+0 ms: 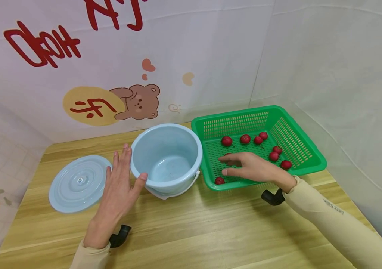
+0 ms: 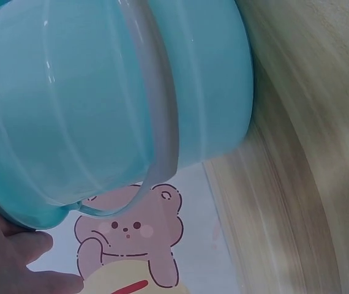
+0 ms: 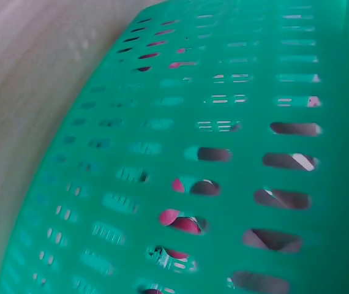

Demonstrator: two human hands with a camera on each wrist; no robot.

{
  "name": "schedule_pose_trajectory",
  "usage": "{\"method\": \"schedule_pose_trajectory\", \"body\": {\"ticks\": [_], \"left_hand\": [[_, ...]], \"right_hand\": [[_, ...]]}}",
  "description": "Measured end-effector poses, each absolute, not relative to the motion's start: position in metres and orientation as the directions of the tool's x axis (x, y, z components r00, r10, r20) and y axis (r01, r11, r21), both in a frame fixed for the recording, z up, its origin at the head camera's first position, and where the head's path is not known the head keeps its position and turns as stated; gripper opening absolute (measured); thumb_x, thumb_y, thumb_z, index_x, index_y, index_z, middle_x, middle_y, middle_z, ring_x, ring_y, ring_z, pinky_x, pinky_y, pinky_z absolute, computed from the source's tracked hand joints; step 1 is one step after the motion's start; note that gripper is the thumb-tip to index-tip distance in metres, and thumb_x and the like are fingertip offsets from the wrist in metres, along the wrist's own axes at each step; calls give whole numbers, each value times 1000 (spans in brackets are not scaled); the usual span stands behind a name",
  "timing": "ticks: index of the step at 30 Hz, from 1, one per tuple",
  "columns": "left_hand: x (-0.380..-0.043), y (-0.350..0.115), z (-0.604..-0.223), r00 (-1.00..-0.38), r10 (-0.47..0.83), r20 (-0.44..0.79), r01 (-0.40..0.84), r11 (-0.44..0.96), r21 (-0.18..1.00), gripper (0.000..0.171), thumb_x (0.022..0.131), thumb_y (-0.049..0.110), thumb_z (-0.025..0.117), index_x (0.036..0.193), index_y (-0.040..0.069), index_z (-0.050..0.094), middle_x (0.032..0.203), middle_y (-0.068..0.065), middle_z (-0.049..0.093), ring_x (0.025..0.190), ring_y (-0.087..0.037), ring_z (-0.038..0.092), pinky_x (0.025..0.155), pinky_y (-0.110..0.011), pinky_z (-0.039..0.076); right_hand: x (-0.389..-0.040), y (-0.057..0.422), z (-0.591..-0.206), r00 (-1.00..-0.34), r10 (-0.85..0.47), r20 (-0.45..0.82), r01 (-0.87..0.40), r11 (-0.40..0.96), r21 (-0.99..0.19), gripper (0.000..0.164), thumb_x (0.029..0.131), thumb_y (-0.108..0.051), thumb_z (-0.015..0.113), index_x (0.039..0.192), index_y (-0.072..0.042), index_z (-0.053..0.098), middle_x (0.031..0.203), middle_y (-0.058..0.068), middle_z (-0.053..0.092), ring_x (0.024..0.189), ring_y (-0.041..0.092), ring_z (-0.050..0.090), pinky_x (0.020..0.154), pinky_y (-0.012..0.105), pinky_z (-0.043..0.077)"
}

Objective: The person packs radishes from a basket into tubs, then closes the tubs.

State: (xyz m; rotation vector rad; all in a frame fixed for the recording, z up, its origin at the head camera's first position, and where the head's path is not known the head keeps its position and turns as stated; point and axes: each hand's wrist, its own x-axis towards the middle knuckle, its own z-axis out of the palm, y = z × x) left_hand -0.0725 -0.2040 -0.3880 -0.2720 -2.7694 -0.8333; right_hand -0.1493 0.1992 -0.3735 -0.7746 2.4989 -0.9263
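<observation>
A light blue bucket [image 1: 167, 185] stands upright on the table with no lid on it; its inside shows bare. My left hand [image 1: 118, 186] is at the bucket's left rim, fingers straight and thumb spread along the near side. In the left wrist view, fingertips [image 2: 30, 245] lie right at the rim. My right hand [image 1: 251, 168] reaches over the green basket [image 1: 268, 180], thumb and fingers apart. Several small round red fruits [image 1: 226, 141] lie scattered in the basket, one partly hidden behind the right fingers. The right wrist view shows mostly the basket's slotted wall [image 3: 236, 177].
A round light blue lid [image 1: 80, 185] with a small white centre lies left of the bucket. The bucket's pale handle [image 1: 191, 186] hangs down on the near side. A white printed sheet [image 1: 217, 56] stands behind the wooden table [image 1: 191, 235], another covers the right side.
</observation>
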Motion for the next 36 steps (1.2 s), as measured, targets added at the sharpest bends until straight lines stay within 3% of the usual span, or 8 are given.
{"method": "schedule_pose_trajectory", "body": {"ticks": [10,17,27,36], "left_hand": [[-72,-202,-388,-949,106,296,246,836,491,82,105,50,49,167,11,12,174,-5,8,157,-45,7,115,-78,11],[-72,-203,-389,-945,105,308,253,833,492,82,105,52,47,167,10,13,174,-5,8,156,-46,7,116,-77,10],[-72,-203,-391,-946,106,305,253,828,500,82,105,47,50,167,11,11,174,-4,6,157,-45,6,117,-76,9],[-72,-203,-391,-946,106,307,255,827,501,82,105,49,49,167,12,12,174,-3,7,158,-42,6,116,-76,13]], "right_hand": [[-160,191,-377,-707,-658,-261,-296,610,-735,52,99,-31,70,143,-5,62,141,12,64,122,28,66,103,48,52],[-166,188,-383,-660,-701,-270,-323,589,-741,50,98,-25,71,140,1,63,137,16,66,119,30,67,102,47,53],[-172,185,-391,-606,-716,-346,-288,603,-744,50,96,-25,73,138,0,64,138,13,65,120,29,67,103,44,53],[-175,183,-393,-556,-747,-364,-344,605,-718,43,96,-17,70,135,-2,67,126,6,71,118,24,63,97,34,51]]}}
